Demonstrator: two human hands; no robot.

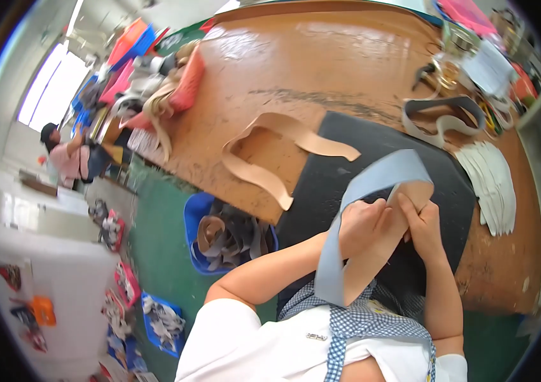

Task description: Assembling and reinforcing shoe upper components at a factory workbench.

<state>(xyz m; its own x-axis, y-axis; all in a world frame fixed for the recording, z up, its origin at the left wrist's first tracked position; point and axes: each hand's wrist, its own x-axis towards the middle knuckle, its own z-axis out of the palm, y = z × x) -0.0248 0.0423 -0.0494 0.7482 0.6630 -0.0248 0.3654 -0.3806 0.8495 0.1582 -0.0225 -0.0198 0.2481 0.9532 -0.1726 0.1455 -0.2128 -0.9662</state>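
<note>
- Strip (pixel 367 180), pale blue on one face and beige on the other, held up before the body, over the black mat (pixel 329 167) on the counter (pixel 321 63)
- Left hand (pixel 360 230) curled, fingers bent onto the beige run; right hand (pixel 427 234) gripping the same run just beside, thumb laid on the beige face, other fingers partly hidden
- Cannot tell how firmly the fingers pinch, nor whether the lower part is a fold or two loose ends
- Likeliest trouble, at a guess: a twist or crooked lie, caused by one hand pulling or turning more than the other
- Also possible: a slip of the upper bend, caused by springy material, or a snag on the checked apron (pixel 378 331), from hanging so close
- Long axis slantwise, from lower left by the apron to upper right beyond the hands; rounded bend pointing away from the body, blue outside, beige inside
- Farther left, a curved tan band (pixel 259 127), one end over the mat; to the right, a grey loop (pixel 411 118) and white pieces (pixel 490 188) in a bundle
</note>
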